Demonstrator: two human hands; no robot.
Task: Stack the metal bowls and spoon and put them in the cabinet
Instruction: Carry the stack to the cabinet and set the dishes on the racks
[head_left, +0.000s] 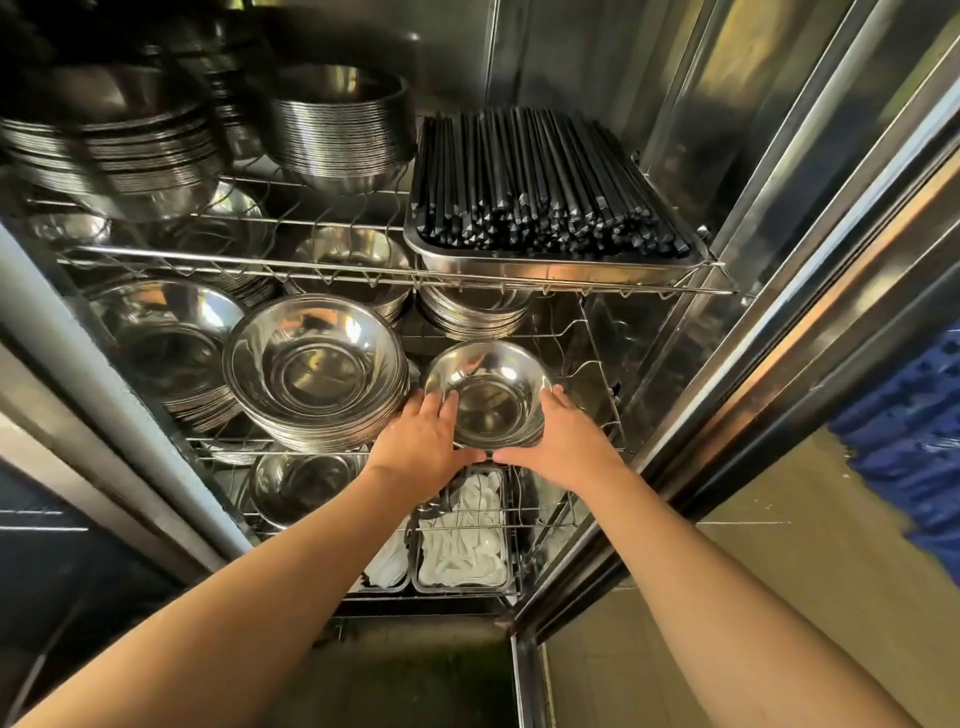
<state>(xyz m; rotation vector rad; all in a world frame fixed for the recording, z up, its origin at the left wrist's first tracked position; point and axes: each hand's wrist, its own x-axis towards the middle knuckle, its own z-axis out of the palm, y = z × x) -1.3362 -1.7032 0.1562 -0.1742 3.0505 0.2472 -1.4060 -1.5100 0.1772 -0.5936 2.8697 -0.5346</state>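
My left hand (423, 441) and right hand (563, 441) clamp opposite sides of the small stack of metal bowls (488, 395), steadying it level on the middle wire shelf (597, 374). Just left of my hands sits a taller bowl stack (317, 369). Farther, above them, a tray of black chopsticks (545, 192) fills the upper shelf.

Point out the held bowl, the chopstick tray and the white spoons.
held bowl (488, 400), head view, on its inner base.
chopstick tray (550, 270), head view, on its front metal wall.
white spoons (462, 551), head view, on the pile in the lower container.
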